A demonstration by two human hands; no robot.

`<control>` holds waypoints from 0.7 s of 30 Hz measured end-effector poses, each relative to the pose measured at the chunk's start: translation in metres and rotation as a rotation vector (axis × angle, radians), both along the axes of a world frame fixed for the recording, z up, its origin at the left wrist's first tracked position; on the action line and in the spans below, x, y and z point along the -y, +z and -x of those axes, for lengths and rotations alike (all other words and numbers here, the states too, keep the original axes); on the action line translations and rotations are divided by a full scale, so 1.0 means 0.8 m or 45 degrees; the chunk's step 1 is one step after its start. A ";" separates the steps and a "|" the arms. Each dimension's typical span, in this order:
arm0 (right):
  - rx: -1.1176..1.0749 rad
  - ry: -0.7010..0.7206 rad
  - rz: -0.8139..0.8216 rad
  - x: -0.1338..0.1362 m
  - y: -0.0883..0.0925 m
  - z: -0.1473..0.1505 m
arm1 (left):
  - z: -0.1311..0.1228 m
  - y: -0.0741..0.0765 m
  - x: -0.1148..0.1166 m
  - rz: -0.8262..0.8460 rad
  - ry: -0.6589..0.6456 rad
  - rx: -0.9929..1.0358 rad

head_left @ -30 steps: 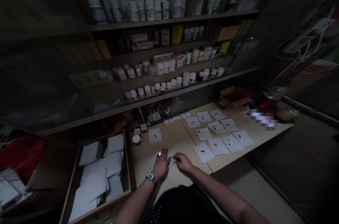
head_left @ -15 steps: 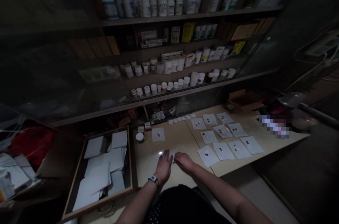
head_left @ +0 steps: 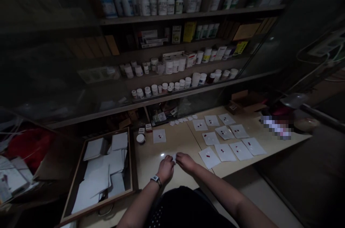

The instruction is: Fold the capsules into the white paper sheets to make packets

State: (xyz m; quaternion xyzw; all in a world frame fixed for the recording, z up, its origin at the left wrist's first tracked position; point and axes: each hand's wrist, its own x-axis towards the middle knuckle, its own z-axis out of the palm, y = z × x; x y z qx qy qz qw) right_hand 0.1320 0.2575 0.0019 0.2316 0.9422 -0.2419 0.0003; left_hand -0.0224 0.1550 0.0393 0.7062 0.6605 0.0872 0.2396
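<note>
My left hand [head_left: 165, 169] and my right hand [head_left: 185, 162] meet above the pale counter [head_left: 151, 165], with their fingertips closed on a small white folded paper [head_left: 174, 157]. A watch [head_left: 155, 180] sits on my left wrist. To the right, several white paper sheets [head_left: 208, 158] lie spread out, each bearing small red pills. One more such sheet [head_left: 159, 136] lies beyond my hands. Several tiny folded papers [head_left: 182, 121] form a row at the counter's far edge.
A wooden drawer [head_left: 97, 208] of white paper sheets stands open left of the counter. A white jar lid [head_left: 140, 138] and small boxes sit near it. Glass-fronted shelves of medicine bottles [head_left: 188, 16] rise ahead, and a cardboard box [head_left: 246, 100] stands far right.
My left hand has lifted and turned in toward my right hand, and the fingers of both hands have closed on the small paper. The view has shifted slightly.
</note>
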 end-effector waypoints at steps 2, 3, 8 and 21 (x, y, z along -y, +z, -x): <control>0.037 -0.002 -0.014 -0.002 0.002 0.004 | 0.000 0.000 -0.001 0.005 0.023 0.014; 0.047 -0.011 -0.012 -0.002 0.003 0.005 | -0.001 0.000 -0.002 0.013 0.053 0.023; 0.032 -0.088 0.057 -0.004 0.007 0.008 | -0.011 -0.004 -0.011 0.065 0.311 0.057; -0.003 -0.355 0.260 -0.013 0.033 0.022 | -0.012 -0.011 -0.025 0.033 0.522 0.030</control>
